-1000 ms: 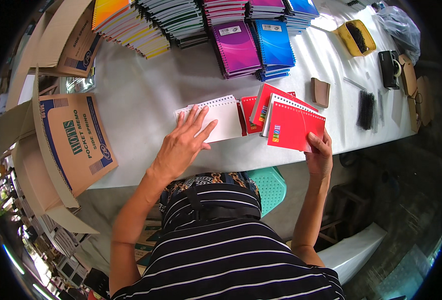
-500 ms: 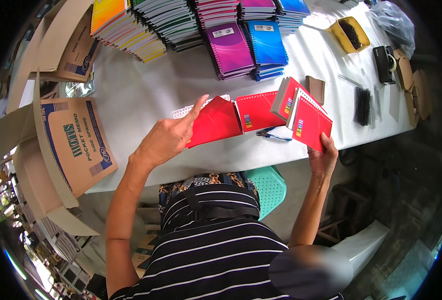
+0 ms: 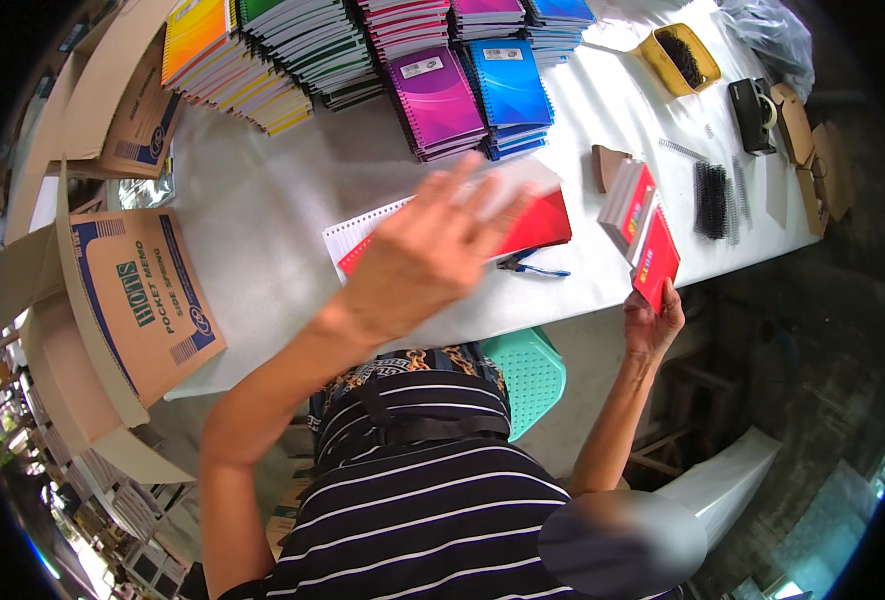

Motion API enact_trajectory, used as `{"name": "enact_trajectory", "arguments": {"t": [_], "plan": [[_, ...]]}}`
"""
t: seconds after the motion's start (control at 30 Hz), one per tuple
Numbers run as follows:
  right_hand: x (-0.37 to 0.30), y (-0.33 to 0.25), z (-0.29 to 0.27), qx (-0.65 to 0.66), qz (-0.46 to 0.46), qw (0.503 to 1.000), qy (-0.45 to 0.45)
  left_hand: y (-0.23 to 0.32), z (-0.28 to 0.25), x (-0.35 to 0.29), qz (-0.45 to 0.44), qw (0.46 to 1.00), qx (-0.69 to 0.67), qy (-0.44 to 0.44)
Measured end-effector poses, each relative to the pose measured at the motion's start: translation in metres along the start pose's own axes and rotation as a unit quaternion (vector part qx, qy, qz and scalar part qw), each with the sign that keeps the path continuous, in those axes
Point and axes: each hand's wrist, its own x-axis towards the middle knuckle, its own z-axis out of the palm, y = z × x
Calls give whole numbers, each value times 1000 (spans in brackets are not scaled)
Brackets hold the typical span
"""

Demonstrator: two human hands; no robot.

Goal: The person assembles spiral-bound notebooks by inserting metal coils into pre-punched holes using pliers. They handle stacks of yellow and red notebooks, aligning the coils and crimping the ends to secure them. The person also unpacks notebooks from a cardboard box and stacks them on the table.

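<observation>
My right hand (image 3: 654,322) grips a red-covered pocket notebook (image 3: 654,262) by its lower end, off the table's front edge. Fanned against it is a second thick red-covered block of pages (image 3: 626,204). My left hand (image 3: 422,255), blurred by motion, reaches over the table with fingers stretched and spread. Beneath it lies a red cover (image 3: 542,222), with white hole-punched pages (image 3: 362,232) showing to the left. A pale blurred sheet (image 3: 527,178) shows by the fingertips; whether they touch it I cannot tell.
Blue-handled pliers (image 3: 534,265) lie near the front edge. Spiral-bound notebooks (image 3: 437,95) stand in stacks at the back. Black wire coils (image 3: 709,200), a yellow tub (image 3: 678,60) and a tape dispenser (image 3: 752,115) are at right. Open cardboard boxes (image 3: 147,290) line the left.
My left hand has swept right across the red covers, its fingers now spread. My right hand has shifted slightly right and down with the notebook and block, tilting them more upright.
</observation>
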Motion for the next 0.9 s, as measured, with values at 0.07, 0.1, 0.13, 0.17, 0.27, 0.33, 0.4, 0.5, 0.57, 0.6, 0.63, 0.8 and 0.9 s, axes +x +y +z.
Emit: {"name": "enact_trajectory", "arguments": {"t": [0.07, 0.1, 0.13, 0.17, 0.27, 0.33, 0.4, 0.5, 0.57, 0.6, 0.63, 0.8, 0.9], "plan": [[3, -6, 2, 19, -8, 1000, -24, 28, 40, 11, 22, 1000, 3, -5], [5, -8, 4, 29, -10, 999, -37, 41, 59, 12, 22, 1000, 7, -18], [6, -11, 6, 20, -14, 999, -28, 54, 69, 13, -9, 997, -13, -77], [7, -14, 8, 11, -15, 1000, -19, 66, 76, 12, -42, 989, -33, -136], [5, -23, 6, -4, -14, 1000, -15, 76, 84, 5, -88, 985, -75, -130], [4, -21, 1, -48, -27, 998, 15, 72, 74, 1, -114, 983, -86, -112], [2, -16, 10, -69, -12, 997, -19, 60, 49, -11, -148, 983, -71, -87], [7, -4, 44, -149, 14, 988, -27, 38, 29, -50, -173, 959, -52, -218], [18, -3, 48, -243, 45, 967, -66, 19, 17, -68, -112, 955, -47, -271], [23, 0, 63, -295, 58, 950, -87, 12, 11, -74, -107, 951, -58, -284], [27, 3, 78, -348, 68, 929, -107, 5, 7, -77, -99, 947, -71, -296], [48, 24, 112, -479, 105, 863, -119, -5, 2, -81, -108, 938, -111, -309], [60, 31, 113, -567, 139, 801, -133, -3, 4, -82, -127, 939, -140, -286]]}}
